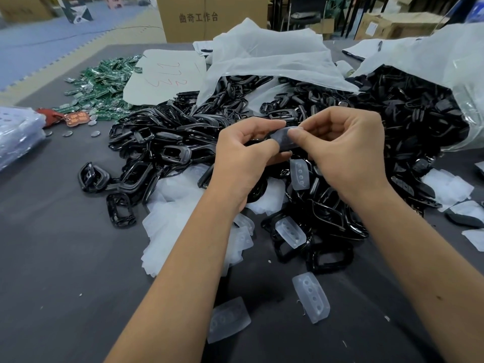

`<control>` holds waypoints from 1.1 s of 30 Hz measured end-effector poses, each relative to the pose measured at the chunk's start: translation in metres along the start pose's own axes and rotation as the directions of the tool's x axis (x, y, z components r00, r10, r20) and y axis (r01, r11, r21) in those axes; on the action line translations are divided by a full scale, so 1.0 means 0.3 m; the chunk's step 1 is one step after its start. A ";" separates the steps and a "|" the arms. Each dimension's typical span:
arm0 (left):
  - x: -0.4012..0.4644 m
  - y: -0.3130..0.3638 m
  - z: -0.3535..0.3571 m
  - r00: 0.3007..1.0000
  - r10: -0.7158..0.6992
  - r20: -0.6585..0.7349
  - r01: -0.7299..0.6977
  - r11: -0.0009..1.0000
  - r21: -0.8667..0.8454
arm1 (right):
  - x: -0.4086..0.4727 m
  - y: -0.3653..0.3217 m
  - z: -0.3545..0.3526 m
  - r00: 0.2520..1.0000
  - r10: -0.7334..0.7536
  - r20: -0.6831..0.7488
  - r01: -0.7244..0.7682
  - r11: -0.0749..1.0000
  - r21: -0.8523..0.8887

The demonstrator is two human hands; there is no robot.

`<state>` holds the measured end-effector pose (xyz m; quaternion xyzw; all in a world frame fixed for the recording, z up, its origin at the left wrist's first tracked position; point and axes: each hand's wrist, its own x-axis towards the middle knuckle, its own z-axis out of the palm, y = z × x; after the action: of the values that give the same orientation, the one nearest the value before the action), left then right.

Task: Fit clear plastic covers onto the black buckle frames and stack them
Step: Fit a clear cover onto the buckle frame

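1. Hands first: I see my left hand (246,150) and right hand (348,150) drawn together above the middle of the heap, fingertips almost meeting.
2. Both are clamped on one piece, a clear cover (284,138) sitting on a black buckle frame (284,152). The left thumb and forefinger pinch its left end; the right thumb presses on its top while the curled right fingers hold it from behind.
3. That piece sits between the two hands, lifted off the table (65,258) and just above the pile. Whether the cover is fully seated on the frame I cannot tell; the fingers hide most of it.
4. Beneath and beyond the hands spreads the heap of black frames (167,142), running left to a few strays near the table's open part and right into a torn plastic bag (445,61) full of more black parts.
5. Loose clear covers lie nearer to me: one (311,297) just beside my right forearm, one (227,319) by my left forearm, one (300,174) under the right wrist, one (290,230) resting on frames between the forearms.
6. A drift of whitish covers (167,205) lies to the left of my left forearm.
7. Far left I see green circuit boards (104,82), with a cardboard box (209,17) past the table's far edge.
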<state>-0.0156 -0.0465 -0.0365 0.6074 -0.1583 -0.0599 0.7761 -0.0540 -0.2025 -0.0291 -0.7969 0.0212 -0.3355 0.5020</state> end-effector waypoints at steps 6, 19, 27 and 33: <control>-0.002 -0.001 0.001 1.000 0.005 -0.020 -0.005 1.000 0.004 | 0.007 0.004 0.000 1.000 0.029 0.004 -0.029 1.000 -0.008; -0.004 -0.001 0.001 1.000 0.010 -0.014 -0.009 1.000 0.025 | 0.010 -0.013 -0.009 0.998 0.033 0.047 -0.029 0.997 -0.078; -0.003 -0.012 -0.002 1.000 0.016 -0.017 -0.015 0.998 0.060 | 0.014 -0.015 -0.022 0.992 0.043 0.115 -0.032 0.996 -0.088; -0.003 -0.012 0.000 1.000 0.016 -0.012 -0.015 0.998 0.057 | 0.013 -0.018 -0.021 0.992 0.036 0.117 -0.025 0.996 -0.089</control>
<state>-0.0161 -0.0470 -0.0400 0.6285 -0.1600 -0.0456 0.7598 -0.0562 -0.2062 -0.0209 -0.8361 0.0183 -0.2786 0.4722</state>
